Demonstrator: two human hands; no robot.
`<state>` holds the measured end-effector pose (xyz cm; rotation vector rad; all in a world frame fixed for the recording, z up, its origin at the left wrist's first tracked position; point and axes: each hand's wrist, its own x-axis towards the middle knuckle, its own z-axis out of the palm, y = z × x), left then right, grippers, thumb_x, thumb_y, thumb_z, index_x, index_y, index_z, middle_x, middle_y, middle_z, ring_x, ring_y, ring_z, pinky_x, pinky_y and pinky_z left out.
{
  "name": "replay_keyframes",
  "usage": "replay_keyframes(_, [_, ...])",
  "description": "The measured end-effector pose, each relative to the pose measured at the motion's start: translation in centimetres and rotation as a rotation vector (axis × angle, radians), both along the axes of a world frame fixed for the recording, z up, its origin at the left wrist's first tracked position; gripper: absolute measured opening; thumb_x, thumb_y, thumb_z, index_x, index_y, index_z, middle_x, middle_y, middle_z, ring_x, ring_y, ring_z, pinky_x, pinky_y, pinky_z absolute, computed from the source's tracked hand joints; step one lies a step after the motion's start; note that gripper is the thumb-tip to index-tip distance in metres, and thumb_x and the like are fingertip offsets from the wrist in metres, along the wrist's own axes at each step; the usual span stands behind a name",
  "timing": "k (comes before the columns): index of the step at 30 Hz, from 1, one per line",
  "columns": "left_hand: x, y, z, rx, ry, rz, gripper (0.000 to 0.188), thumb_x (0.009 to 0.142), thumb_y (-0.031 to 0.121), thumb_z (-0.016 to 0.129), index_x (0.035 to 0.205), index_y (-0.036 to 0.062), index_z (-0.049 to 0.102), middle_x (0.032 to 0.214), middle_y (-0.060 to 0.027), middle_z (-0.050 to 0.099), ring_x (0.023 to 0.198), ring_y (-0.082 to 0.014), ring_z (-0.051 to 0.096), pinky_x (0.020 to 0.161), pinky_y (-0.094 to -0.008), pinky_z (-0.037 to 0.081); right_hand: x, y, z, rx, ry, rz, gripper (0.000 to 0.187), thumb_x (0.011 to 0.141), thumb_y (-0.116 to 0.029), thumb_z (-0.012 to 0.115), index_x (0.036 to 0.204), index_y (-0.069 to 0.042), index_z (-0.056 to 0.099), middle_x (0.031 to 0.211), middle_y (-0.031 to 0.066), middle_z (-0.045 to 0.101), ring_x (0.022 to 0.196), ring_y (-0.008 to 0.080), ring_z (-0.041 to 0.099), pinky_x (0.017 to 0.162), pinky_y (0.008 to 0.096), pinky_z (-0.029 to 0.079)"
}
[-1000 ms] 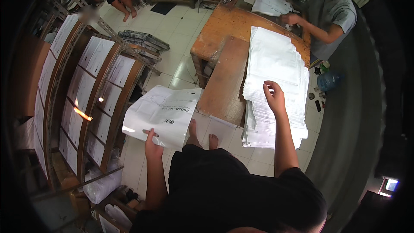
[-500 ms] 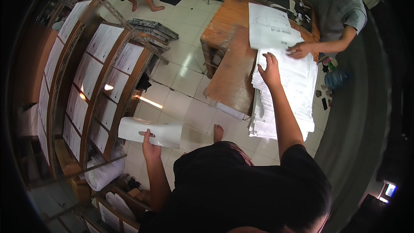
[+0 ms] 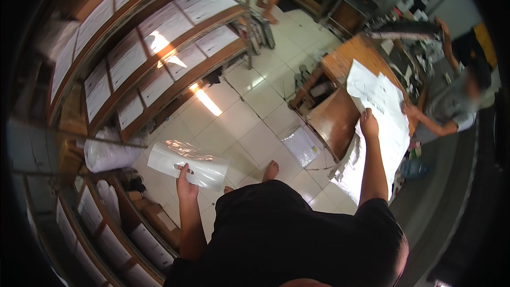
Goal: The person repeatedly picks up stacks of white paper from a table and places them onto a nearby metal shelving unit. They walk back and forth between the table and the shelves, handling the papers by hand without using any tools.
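Note:
Held out low on the left, a translucent plastic bag [image 3: 208, 166] with an oval handle hole hangs from my left hand [image 3: 187, 185], whose fingers are hooked through that hole. My right hand [image 3: 369, 124] is closed at the stack of printed white plastic bags [image 3: 387, 143] on the table's right side, apparently gripping the edge of the upper one. Its fingertips are partly hidden. A printed white bag [image 3: 366, 82] lies across the far end of the stack. A co-worker's hand [image 3: 409, 109] rests at the stack's right edge.
The wooden table [image 3: 340, 122] stands ahead right, with a dark frame [image 3: 406, 31] at its far end, gripped by the co-worker's other hand. Drying shelves [image 3: 156, 56] with flat white sheets fill the left. A wrapped roll [image 3: 112, 154] and a flat clear packet [image 3: 302, 146] lie low.
My view has swung rightward. My right hand, open and reaching over the stack before, is now closed at it. The co-worker's other arm is now up at the frame. My left hand keeps its bag.

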<state>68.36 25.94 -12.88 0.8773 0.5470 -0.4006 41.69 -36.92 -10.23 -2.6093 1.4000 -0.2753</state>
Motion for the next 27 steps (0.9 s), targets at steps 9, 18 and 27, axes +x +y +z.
replay_keyframes(9, [-3.9,18.0,-0.7,0.135,-0.079,0.203,0.019,0.083,0.008,0.063,0.099,0.0098,0.053,0.091,-0.001,0.055,0.085,-0.0132,0.053,0.075,-0.0288,0.043,13.5,15.1,2.4,0.534,-0.538,0.067,0.037,0.093,-0.032,0.052,0.121,-0.008,0.048,0.07,0.0052,0.056,0.044,0.0147,0.052,0.037,0.0296,0.041])
replay_keyframes(18, [-9.9,34.2,0.1,0.417,-0.041,0.49,0.024,0.083,0.007,0.064,0.104,0.0084,0.052,0.09,0.0021,0.054,0.079,-0.0123,0.051,0.07,-0.0282,0.042,26.1,39.4,-0.8,1.445,-0.519,-0.001,0.033,0.092,-0.037,0.052,0.111,-0.011,0.047,0.071,0.004,0.053,0.052,0.0145,0.048,0.047,0.0296,0.043])
replay_keyframes(27, [-11.4,47.2,-0.7,0.72,-0.057,0.336,0.035,0.082,0.012,0.064,0.112,-0.0047,0.057,0.098,-0.0049,0.061,0.085,-0.0117,0.056,0.074,-0.027,0.046,36.8,55.5,3.5,1.75,-0.158,0.228,0.032,0.088,-0.025,0.06,0.112,-0.006,0.054,0.084,0.0001,0.056,0.063,0.0121,0.05,0.055,0.0257,0.045])
